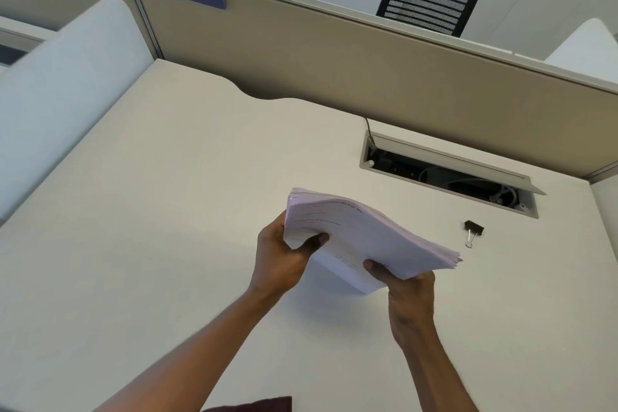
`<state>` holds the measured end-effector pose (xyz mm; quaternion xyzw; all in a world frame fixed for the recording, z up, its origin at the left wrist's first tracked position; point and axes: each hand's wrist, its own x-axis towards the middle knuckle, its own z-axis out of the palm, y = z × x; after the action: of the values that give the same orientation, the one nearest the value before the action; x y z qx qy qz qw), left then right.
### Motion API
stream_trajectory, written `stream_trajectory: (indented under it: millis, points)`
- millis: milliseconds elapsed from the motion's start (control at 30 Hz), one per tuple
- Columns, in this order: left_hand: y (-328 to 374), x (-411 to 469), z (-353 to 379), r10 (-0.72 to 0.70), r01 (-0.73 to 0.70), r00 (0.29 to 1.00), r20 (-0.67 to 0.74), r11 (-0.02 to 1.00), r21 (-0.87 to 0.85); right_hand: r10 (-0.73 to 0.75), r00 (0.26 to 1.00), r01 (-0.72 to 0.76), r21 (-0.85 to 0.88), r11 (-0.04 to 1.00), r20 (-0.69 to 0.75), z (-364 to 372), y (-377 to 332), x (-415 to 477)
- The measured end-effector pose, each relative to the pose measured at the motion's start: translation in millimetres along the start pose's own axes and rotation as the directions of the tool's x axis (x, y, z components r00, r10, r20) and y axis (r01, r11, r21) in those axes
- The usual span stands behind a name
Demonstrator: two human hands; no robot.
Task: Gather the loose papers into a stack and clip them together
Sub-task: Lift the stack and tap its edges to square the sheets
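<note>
- Thick stack of white printed paper sheets (364, 237): gathering looks basically done. It's all one bundle, lifted off the pale beige tabletop (167, 211), sagging a bit in the middle, and the right-hand corner is still fanned out and ragged. I'd say it wants squaring up before any clip goes on.
- Tabletop itself: no stray sheets left on it that I can see, so nothing more to collect.
- Tan cubicle partition (368, 70) along the back edge, well clear of the hands.
- Open grey cable tray recessed in the tabletop (448, 174), wires inside, behind the stack. Not in the way, though small things could drop in there.
- Left hand (284, 261): holds the stack's left edge, thumb on top, fingers curled underneath and mostly hidden.
- Right hand (408, 298): pinching the near edge, thumb on top, the other fingers hidden under the sheets.
- Small black binder clip with silver wire handles (473, 231): lying untouched on the tabletop just right of the stack. The clipping step is still to do, and one hand has to let go first.
</note>
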<state>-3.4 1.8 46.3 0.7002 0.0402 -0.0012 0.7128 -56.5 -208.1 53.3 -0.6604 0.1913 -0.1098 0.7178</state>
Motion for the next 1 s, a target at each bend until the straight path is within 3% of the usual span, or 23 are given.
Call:
stream_trajectory:
  millis: [233, 333, 600, 800, 1000]
  points:
    - [10.8, 11.3, -2.7, 0.038, -0.036, 0.999, 0.029, 0.998, -0.046, -0.028, 0.999, 0.028, 0.016, 0.999, -0.031, -0.6, -5.8, 11.3]
    - [6.7, 13.6, -5.3, -0.011, 0.012, 0.998, 0.066, 1.000, -0.017, -0.023, 1.000, 0.023, -0.009, 1.000, 0.003, -0.6, -0.6, 12.0]
    - [-7.2, 10.8, -4.2, -0.103, 0.101, 0.987, 0.128, 0.995, 0.023, 0.073, 0.995, -0.070, 0.049, 0.996, -0.071, 0.9, 22.6, 8.7]
    - [-11.1, 12.6, -4.1, -0.038, 0.036, 0.994, 0.103, 0.999, 0.021, 0.035, 0.993, -0.029, 0.062, 0.998, -0.112, -0.1, 23.3, 11.4]
    - [-27.9, 5.0, -3.2, -0.159, 0.155, 0.982, 0.101, 0.987, 0.052, 0.093, 0.995, -0.093, -0.001, 0.996, -0.044, 1.0, 41.4, 10.3]
